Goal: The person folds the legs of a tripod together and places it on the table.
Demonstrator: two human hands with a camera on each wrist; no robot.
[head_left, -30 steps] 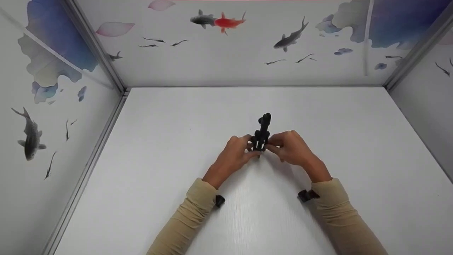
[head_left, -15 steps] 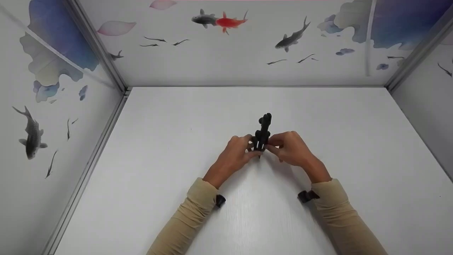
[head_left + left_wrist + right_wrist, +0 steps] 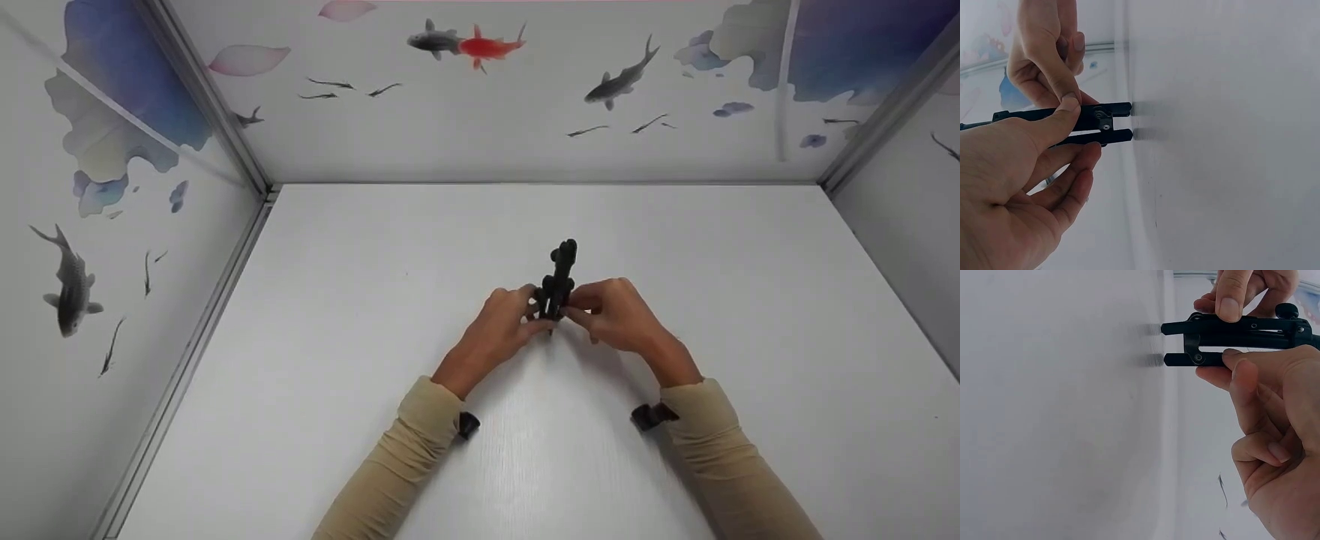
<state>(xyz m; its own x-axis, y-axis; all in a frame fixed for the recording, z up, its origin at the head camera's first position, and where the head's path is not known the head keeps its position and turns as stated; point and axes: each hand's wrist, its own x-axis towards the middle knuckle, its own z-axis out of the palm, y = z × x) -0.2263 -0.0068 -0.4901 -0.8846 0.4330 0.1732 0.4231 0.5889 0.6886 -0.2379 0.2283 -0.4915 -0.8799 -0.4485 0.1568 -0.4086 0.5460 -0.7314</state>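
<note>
A small black tripod stands upright on the white table, its legs close together. In the left wrist view, two leg ends meet the tabletop, with a hinged brace between the legs. My left hand holds the tripod from the left, thumb on the near side. From the right, my right hand pinches a leg between thumb and index finger. A round knob shows farther up the tripod. Fingers partly hide the legs in each view.
White panels printed with fish and leaves enclose the table at the back and sides. Metal rails run along the left edge. A black wrist camera sits at the left cuff, another camera at the right.
Both hands keep their hold and barely move. The bright gap beside the tripod's right leg looks slightly narrower. The head view has shifted a little.
</note>
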